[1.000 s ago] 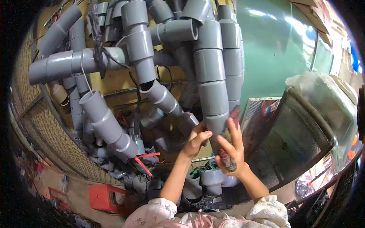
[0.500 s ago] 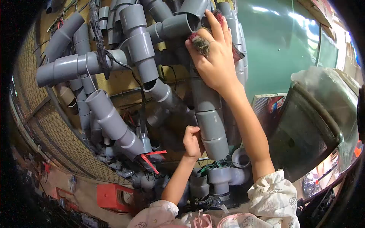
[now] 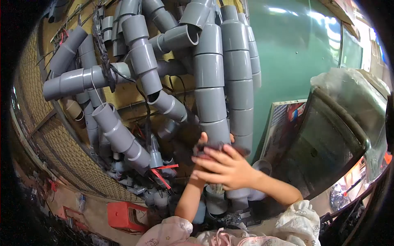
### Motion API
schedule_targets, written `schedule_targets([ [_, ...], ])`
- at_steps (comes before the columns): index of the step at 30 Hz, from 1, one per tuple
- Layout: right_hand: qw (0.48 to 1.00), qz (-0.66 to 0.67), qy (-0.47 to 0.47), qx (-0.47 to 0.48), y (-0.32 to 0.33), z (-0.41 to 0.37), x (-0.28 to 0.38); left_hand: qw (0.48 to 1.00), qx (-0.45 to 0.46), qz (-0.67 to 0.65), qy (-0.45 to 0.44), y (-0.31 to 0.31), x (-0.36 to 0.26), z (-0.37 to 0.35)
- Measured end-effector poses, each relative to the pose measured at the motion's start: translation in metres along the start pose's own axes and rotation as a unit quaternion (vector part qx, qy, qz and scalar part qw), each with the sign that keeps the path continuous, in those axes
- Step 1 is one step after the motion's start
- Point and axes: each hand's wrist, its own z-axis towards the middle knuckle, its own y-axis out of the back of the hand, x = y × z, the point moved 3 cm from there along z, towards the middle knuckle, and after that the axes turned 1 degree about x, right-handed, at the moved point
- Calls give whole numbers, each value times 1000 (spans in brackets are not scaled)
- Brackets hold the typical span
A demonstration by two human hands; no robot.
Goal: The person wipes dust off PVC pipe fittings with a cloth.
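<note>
A string of grey plastic pipe couplings (image 3: 210, 100) hangs upright before me in the head view. My left hand (image 3: 203, 138) is wrapped round its lower end from behind, with the thumb on the left side and a fingertip on the right. Across the front, my right hand (image 3: 230, 167) presses a dark reddish-grey rag (image 3: 213, 148) against the same lower end. The fingers of the right hand are slightly spread over the rag, and it hides most of the left hand. A second coupling string (image 3: 239, 82) hangs close on the right.
More grey fittings (image 3: 141, 53) hang at odd angles on the left, among black cords. Wire mesh (image 3: 78, 160) lies beyond them. A red stool (image 3: 128, 216) stands low left. On the right are a green panel (image 3: 293, 53) and a dark plastic-wrapped chair back (image 3: 328, 135).
My right hand has slid the rag down from the top of the coupling string to its lower end, near my left hand. The string's upper part is now uncovered.
</note>
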Motion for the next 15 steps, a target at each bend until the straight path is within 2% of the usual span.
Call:
schedule_targets([
  [1,999,31,-3,11,9,10,-9,999,-9,9,-32,8,1,3],
  [2,998,53,-43,-2,21,27,-24,983,-122,51,-127,-8,5,2],
  [3,996,54,-77,1,32,44,-45,972,-152,111,-143,-20,4,2],
  [4,987,86,-95,-98,36,59,-66,955,-184,172,-156,-32,3,1],
  [5,982,59,-95,-154,42,76,-82,934,-219,231,-165,-44,2,1],
  [6,978,15,-113,-172,48,93,-95,959,-155,205,-116,-37,3,-1],
  [7,970,-5,-116,-213,52,106,-103,954,-178,221,-93,-36,2,-5],
  [10,954,2,-153,-258,51,122,-100,957,-203,176,-112,-43,1,-8],
  [11,961,-1,-160,-226,49,119,-90,981,-116,112,-109,-38,-2,-12],
  [13,976,-7,-155,-155,41,104,-61,944,-210,201,-160,-35,-8,-14],
  [14,981,36,-159,-106,39,91,-45,917,-256,245,-182,-34,-11,-16],
  [15,983,59,-163,-66,34,76,-27,949,-196,163,-185,-33,-9,-16],
])
